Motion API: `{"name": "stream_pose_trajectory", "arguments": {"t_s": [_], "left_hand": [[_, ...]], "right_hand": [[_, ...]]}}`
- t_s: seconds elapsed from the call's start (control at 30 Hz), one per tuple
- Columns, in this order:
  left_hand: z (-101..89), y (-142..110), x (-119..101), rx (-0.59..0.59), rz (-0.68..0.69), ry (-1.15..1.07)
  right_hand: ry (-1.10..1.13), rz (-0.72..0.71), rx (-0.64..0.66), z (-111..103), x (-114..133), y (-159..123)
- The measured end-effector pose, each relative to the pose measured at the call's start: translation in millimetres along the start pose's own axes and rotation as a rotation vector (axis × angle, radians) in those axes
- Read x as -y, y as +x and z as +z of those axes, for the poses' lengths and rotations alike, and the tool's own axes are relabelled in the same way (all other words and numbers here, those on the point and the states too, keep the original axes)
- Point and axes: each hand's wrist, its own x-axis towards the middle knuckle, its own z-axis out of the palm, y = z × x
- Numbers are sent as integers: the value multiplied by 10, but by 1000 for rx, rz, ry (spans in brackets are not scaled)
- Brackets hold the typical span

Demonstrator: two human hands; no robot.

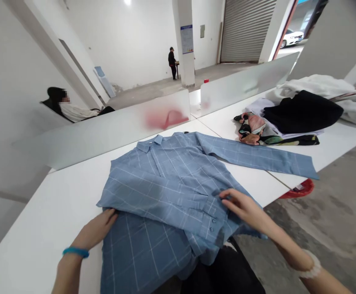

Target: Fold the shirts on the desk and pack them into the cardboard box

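Note:
A blue long-sleeved shirt (153, 192) with thin white checks lies spread on the white table, collar away from me, its lower edge hanging over the front. One sleeve is laid diagonally across its body, the buttoned cuff (213, 222) near the lower right. Stretched out to the right is the other sleeve (263, 158). My left hand (96, 228) is closed at the shirt's left side, its fingertips partly hidden beneath the folded sleeve's edge. Beside the cuff, my right hand (241, 204) has loosely bent fingers apart, over or lightly touching the cloth.
A heap of clothes, with a black garment (302, 112) and a patterned one (251, 130), lies at the table's right. Frosted dividers (129, 130) line the back edge. A red bag (300, 190) hangs under the table edge. One person reclines behind the divider; another stands farther back.

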Motion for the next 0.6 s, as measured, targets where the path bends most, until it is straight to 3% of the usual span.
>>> {"name": "stream_pose_trajectory", "arguments": {"t_s": [0.07,0.13,0.17,0.27,0.37,0.43,0.5,0.6], "left_hand": [[-75,-147,-26,6,-13,9],[-78,-254,-184,-89,15,5],[-43,-284,-314,-138,59,-6],[195,-312,-843,-144,244,-14],[510,-375,-1405,-76,453,21],[699,-468,-1686,-49,589,33],[845,-570,-1843,-36,674,31],[950,-676,-1854,0,708,30]], "right_hand": [[-116,28,-241,-311,-212,-29],[-284,152,-533,-715,-486,-44],[-415,236,-673,-922,-628,-47],[-739,529,-887,-1429,-989,-52],[-810,723,-900,-1661,-1209,-74],[-777,743,-852,-1695,-1293,-98],[-743,707,-849,-1692,-1333,-121],[-733,705,-823,-1717,-1294,-138]]}}
